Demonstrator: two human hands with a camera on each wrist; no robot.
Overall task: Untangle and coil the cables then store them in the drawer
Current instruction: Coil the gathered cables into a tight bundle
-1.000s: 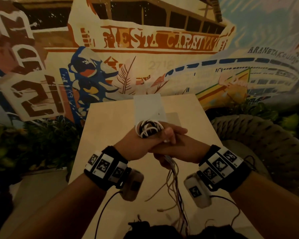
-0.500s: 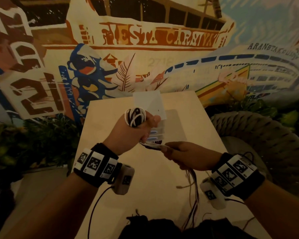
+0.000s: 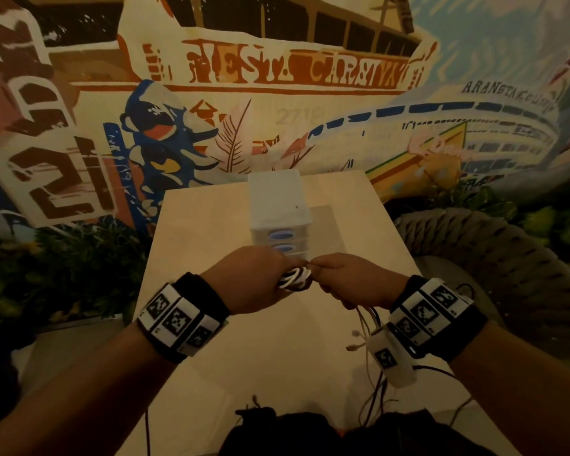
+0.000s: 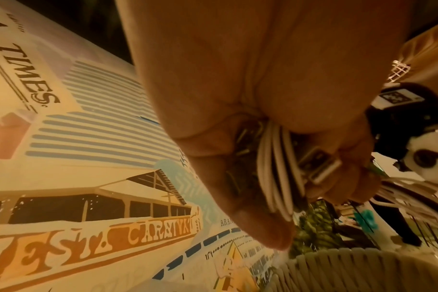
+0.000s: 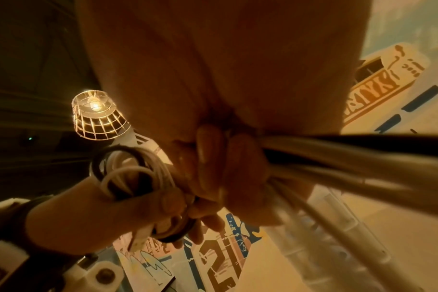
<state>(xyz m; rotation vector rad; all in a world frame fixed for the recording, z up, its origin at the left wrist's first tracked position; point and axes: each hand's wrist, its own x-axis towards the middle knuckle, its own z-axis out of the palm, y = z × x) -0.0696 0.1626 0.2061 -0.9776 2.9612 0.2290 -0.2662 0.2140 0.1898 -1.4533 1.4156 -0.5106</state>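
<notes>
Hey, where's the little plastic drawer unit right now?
In the head view the drawer unit stands on the wooden table, centre and far side, just beyond the left hand and right hand, which hold the cable coil.

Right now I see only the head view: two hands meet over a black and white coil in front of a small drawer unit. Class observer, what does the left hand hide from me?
Observer: In the left wrist view, the left hand grips white cable loops and a metal plug.
Operator: And the right hand?
Observer: The right wrist view shows the right hand gripping several straight strands leading away from the coil.
Operator: Anything overhead?
Observer: A lit wire-caged lamp.
</notes>
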